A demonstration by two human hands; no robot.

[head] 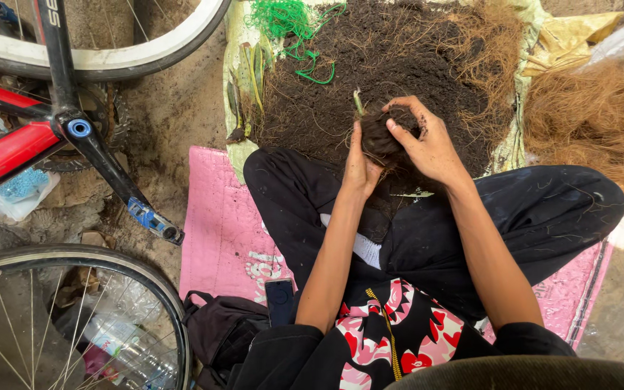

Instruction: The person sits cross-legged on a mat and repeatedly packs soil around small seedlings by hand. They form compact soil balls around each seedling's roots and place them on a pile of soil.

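Both hands work over the lap of a person seated cross-legged on a pink mat point(214, 238): the left hand point(359, 170) cups a dark ball of soil and roots point(380, 137) from the side, fingers closed on it, while the right hand point(427, 144) presses curled fingers onto its top, apparently to keep it compact. Just beyond lies a soil heap point(370, 65) on a sheet, brown fibre point(601, 115) to the right, green twine point(290, 22) farther back, bicycle point(45, 130) at left on bare ground.
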